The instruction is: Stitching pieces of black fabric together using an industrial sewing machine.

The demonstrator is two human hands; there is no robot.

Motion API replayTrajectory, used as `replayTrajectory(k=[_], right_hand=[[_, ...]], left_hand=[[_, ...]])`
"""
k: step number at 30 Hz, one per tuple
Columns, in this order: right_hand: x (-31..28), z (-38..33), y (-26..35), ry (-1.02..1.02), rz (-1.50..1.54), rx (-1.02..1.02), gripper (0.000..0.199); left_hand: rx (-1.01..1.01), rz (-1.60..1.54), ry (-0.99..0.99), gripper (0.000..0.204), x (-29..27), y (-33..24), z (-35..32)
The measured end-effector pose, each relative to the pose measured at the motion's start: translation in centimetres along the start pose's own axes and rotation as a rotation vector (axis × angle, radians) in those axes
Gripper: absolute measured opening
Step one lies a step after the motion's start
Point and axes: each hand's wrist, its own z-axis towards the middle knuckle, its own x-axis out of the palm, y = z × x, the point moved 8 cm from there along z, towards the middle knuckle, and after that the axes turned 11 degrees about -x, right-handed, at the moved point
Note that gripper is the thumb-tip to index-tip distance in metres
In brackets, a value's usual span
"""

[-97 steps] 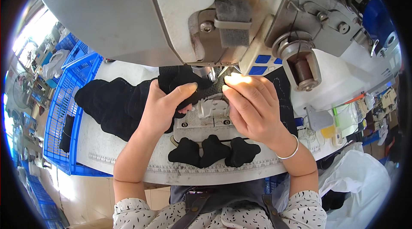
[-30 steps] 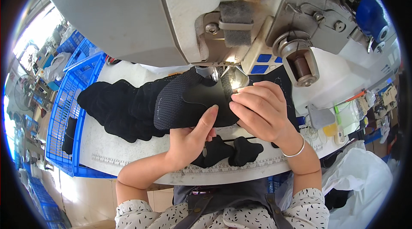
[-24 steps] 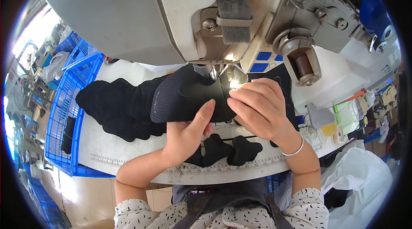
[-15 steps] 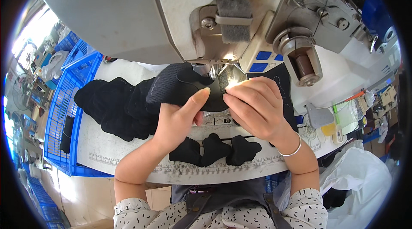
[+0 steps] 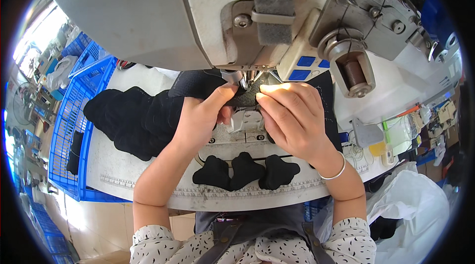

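Note:
A black fabric piece (image 5: 194, 84) lies under the needle area (image 5: 243, 79) of a sewing machine (image 5: 133, 17). My left hand (image 5: 200, 123) pinches its near edge, thumb on top and fingers curled below, just left of the presser foot. On the right, my right hand (image 5: 294, 118) holds the cloth between thumb and forefinger, its other fingers bent. Lamp light falls on the fabric between the two hands. Exactly how the cloth sits under the foot is hidden by the machine head and my fingers.
A heap of black fabric (image 5: 131, 120) is on the left of the white table (image 5: 163, 185), beside a blue crate (image 5: 74, 130). Several small black pieces (image 5: 247, 171) lie by the printed ruler. A thread bobbin (image 5: 354, 73) hangs at right; a white plastic bag (image 5: 415, 204) stands lower right.
The fabric has moved away from me, further under the needle, uncovering the metal plate. My left hand has gone forward with it; the right has shifted slightly forward.

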Motion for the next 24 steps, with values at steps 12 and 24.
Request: replayTrajectory(k=[12, 24], right_hand=[[0.0, 0.1, -0.2, 0.021, 0.021, 0.030, 0.028], [-0.1, -0.1, -0.3, 0.038, 0.050, 0.041, 0.029]], left_hand=[[0.027, -0.048, 0.027, 0.022, 0.1, 0.4, 0.3], [0.244, 0.145, -0.048, 0.016, 1.8, -0.6, -2.0]])
